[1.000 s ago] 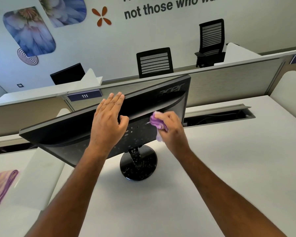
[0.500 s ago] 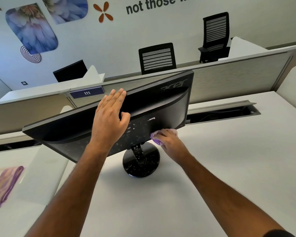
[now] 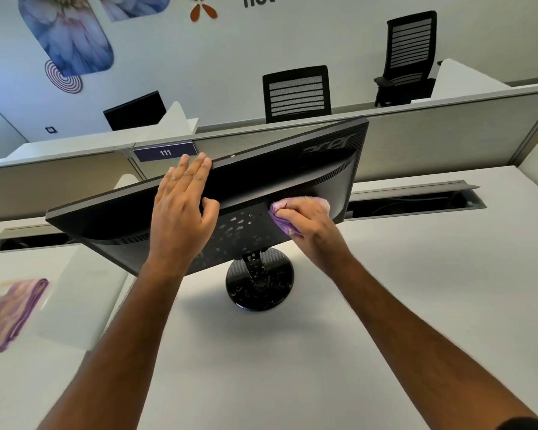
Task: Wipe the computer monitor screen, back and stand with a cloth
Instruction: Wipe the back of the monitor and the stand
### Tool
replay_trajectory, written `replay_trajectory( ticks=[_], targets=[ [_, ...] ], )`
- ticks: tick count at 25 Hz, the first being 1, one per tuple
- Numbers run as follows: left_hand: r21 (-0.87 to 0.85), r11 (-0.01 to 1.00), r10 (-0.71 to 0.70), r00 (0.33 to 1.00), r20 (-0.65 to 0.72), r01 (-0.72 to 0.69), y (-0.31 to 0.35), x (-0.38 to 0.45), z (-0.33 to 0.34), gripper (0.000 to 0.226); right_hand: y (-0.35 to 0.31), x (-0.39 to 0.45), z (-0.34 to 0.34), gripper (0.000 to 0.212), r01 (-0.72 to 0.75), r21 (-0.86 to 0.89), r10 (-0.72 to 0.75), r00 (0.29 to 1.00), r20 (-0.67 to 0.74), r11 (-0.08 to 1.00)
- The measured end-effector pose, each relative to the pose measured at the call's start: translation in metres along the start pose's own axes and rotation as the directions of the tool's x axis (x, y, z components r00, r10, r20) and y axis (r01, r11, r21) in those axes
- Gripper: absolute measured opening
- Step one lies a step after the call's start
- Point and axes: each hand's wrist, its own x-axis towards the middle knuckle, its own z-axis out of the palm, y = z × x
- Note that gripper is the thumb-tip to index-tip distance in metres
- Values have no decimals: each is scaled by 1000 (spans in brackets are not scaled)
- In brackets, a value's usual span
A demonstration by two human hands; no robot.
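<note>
On the black plastic monitor's back [image 3: 261, 187], the left hand [image 3: 180, 212] lay flat, fingers straight; right of it, the right hand [image 3: 308, 225] gripped a bunched purple cloth [image 3: 281, 221].

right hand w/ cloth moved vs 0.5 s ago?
Yes. The right hand with the cloth has gone up the monitor back, away from the round stand base.

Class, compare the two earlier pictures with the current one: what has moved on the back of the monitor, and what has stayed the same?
The right hand, gripping the purple cloth, wiped down from the middle of the monitor back to its lower edge, then came back up a little. The left hand stayed flat on the monitor's top edge, steadying it. The stand and the folded cloth at the far left have not shifted on the desk.
</note>
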Motion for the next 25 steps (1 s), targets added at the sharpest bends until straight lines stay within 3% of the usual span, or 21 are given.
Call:
replay_trajectory(
  ticks=[3, 7, 10, 13, 16, 21, 25],
  targets=[
    [-26, 1000, -3, 1000, -1, 3, 1, 3, 2, 62, 10, -34, 29, 34, 10, -79, 7, 976, 217, 997],
    [-49, 999, -20, 1000, 0, 20, 1, 3, 2, 62, 20, -57, 36, 40, -108, -68, 123, 945, 302, 992],
    [-56, 998, -24, 1000, -6, 24, 0, 1, 1, 62, 8, -34, 22, 36, -134, -17, 135, 975, 175, 991],
    [-61, 998, -29, 1000, -8, 29, 2, 3, 3, 61, -13, 10, -4, 40, -98, 34, 101, 991, -84, 995],
    [-71, 996, -46, 999, 1, 46, 1, 3, 4, 60, -26, 27, -10, 43, -50, 22, 53, 989, -138, 998],
    [-67, 996, -49, 998, 40, 52, -2, 6, 2, 62, -11, 8, 13, 38, 105, -31, -105, 994, -11, 994],
    [-84, 994, -62, 996, 59, 67, 0, 8, -1, 62, 7, -38, 50, 37, 65, -124, -32, 969, 246, 990]
  ],
)
